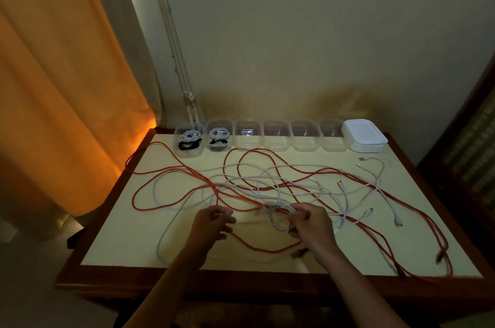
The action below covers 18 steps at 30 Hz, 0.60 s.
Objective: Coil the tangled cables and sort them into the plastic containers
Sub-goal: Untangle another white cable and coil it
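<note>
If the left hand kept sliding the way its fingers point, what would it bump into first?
Probably the small white cable coil held in the right hand. The left hand points rightward across the table, toward that coil, though depth is hard to judge here.

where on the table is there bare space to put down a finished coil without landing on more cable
Bare patches: the near-left corner of the table, left of the white cable loop, and the near edge between the two forearms. A smaller one lies right of the stack of lids. The middle is crowded with crossed red cables and white ones, around both hands.
</note>
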### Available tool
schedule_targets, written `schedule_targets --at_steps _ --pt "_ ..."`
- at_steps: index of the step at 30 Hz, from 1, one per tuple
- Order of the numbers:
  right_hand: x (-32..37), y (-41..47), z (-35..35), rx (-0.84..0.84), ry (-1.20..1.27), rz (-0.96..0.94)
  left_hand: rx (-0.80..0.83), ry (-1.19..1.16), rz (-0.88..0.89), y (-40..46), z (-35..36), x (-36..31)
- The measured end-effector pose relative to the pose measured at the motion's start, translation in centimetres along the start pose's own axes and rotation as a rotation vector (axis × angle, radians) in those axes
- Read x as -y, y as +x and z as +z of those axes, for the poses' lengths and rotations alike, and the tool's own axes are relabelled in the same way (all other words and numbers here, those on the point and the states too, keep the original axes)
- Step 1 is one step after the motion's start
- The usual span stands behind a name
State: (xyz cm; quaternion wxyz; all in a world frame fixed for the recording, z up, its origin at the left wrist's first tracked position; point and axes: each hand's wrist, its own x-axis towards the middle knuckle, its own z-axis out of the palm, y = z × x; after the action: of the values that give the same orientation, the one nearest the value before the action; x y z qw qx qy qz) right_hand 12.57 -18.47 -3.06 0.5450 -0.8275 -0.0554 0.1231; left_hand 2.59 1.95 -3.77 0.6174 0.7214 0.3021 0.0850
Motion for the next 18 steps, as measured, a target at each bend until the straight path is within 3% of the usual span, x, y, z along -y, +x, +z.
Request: schedule_targets --at_steps 5,10,18 --pt "1.8 4.7 1.0 -0.016 -0.198 -0.081 -0.162 0.556 0.254 7.6 -2.1 1.0" --pt "4.5 10.2 2.6 -0.038 -0.288 -0.079 -0.083 1.023 0.106 12.0 -3.8 3.5" --pt "8.0 20.8 6.5 -0.103 -0.274 -0.066 -0.171 1.131 0.231 12.1 -4.3 6.3"
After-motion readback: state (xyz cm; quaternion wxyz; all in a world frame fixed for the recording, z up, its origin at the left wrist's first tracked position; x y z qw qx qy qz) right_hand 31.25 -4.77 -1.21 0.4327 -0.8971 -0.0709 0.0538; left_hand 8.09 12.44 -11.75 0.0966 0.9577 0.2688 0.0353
